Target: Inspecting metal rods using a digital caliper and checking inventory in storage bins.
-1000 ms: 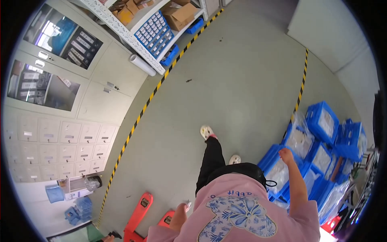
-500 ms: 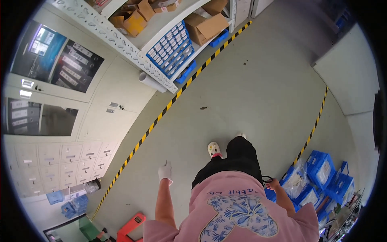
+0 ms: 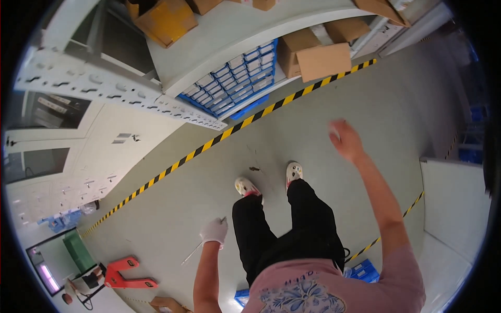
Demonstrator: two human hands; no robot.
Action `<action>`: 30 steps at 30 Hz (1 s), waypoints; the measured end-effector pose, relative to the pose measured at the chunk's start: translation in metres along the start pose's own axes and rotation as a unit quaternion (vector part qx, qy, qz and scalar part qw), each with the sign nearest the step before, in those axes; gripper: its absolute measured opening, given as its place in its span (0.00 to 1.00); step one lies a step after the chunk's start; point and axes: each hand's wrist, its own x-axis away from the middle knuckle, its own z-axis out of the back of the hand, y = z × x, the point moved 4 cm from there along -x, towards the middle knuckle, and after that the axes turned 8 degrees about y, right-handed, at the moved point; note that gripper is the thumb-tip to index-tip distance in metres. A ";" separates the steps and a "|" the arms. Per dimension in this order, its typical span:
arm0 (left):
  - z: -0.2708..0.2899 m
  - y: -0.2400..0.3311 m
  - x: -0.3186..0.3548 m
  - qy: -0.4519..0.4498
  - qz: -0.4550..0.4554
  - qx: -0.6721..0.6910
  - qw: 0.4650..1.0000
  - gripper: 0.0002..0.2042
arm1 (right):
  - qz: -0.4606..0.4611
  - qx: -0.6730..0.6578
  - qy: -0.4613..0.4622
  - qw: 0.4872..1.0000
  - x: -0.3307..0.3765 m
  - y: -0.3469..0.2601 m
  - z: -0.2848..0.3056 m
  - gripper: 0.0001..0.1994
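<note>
My left hand [image 3: 214, 232] wears a white glove and is closed round a thin metallic rod-like tool [image 3: 192, 254]. One slim end sticks out below the palm, and a short tip shows above the fingers; its exact kind is too small to make out. Bare and raised over the floor, my right hand [image 3: 344, 138] is stretched forward toward the shelving. Motion smears its fingers, so I cannot see whether they hold anything. A black loop [image 3: 347, 253] hangs by my right hip, apart from that hand.
Ahead stands a white metal shelf [image 3: 261, 23] with cardboard boxes [image 3: 323, 60] and a blue small-parts drawer rack [image 3: 235, 78]. Yellow-black tape [image 3: 209, 145] runs along the floor. White cabinets [image 3: 141, 125] line the left, near a red pallet-jack fork [image 3: 125, 271] and another person [image 3: 83, 287].
My view has turned and moved nearer the shelf, and my feet have stepped. My right hand has left the black loop at my hip and swung forward. My left hand keeps the thin tool.
</note>
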 end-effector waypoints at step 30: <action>-0.121 0.175 -0.246 0.127 -0.277 0.125 0.944 0.14 | 0.432 0.000 0.404 0.806 -0.248 -0.145 -0.044 0.19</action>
